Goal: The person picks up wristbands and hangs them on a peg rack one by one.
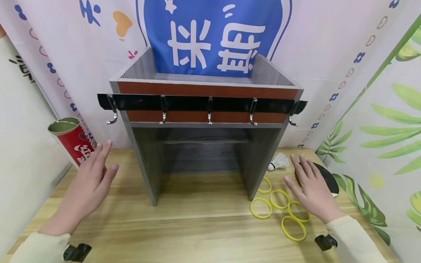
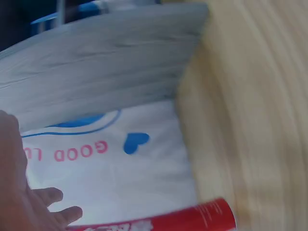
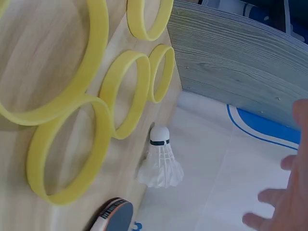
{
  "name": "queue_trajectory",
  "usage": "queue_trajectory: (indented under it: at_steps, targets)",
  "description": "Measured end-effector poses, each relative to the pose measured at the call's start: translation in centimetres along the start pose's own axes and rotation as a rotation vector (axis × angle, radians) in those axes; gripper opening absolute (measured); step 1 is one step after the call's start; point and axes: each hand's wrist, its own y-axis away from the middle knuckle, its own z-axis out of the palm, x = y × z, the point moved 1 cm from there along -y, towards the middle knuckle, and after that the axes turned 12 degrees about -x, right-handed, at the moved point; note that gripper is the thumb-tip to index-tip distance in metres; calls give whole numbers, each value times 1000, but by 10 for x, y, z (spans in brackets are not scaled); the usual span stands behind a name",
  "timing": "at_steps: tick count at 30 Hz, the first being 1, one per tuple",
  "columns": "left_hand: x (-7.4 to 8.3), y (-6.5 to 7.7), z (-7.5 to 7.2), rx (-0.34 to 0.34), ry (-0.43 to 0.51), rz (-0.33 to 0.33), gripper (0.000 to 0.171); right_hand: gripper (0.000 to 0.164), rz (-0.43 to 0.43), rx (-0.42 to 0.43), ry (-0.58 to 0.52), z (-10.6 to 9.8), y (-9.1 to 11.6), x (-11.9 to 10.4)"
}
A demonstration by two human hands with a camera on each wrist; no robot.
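Observation:
Over the left side of the table my left hand (image 1: pixel 90 182) hovers with spread fingers, overlapping a red open-topped can (image 1: pixel 73 140) in the head view. The can also shows at the bottom of the left wrist view. My right hand (image 1: pixel 310 188), fingers extended and holding nothing, hovers on the right above several yellow rings (image 1: pixel 294 228) lying on the wood. Just beyond it lie a white shuttlecock (image 1: pixel 279 161) and a dark table tennis paddle (image 1: pixel 323 179), partly hidden by the hand. The paddle's edge and handle end (image 3: pixel 113 216) appear in the right wrist view.
A grey wooden shelf unit (image 1: pixel 269 157) stands mid-table, with a black rail (image 1: pixel 187 103) of metal hooks across its reddish-brown front. Behind it hangs a printed cloth (image 1: pixel 312 54). The wooden table (image 1: pixel 204 226) spreads in front; a leaf-patterned wall covering (image 1: pixel 388 138) borders the right.

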Motion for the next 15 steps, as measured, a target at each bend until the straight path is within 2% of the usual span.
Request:
queue_trajectory:
  at_steps: [3,6,11,15]
  targets:
    - [11,-4,-7,73,115,48,68,73,-20,-40,-88,1,0,2]
    - [27,-8,-15,109,223,56,68,65,-27,-67,-139,2,1,7]
    - [54,-21,-20,104,465,166,68,43,-9,-151,-121,9,5,21]
    - [65,-26,-19,91,611,281,70,24,11,-219,-107,18,11,31]
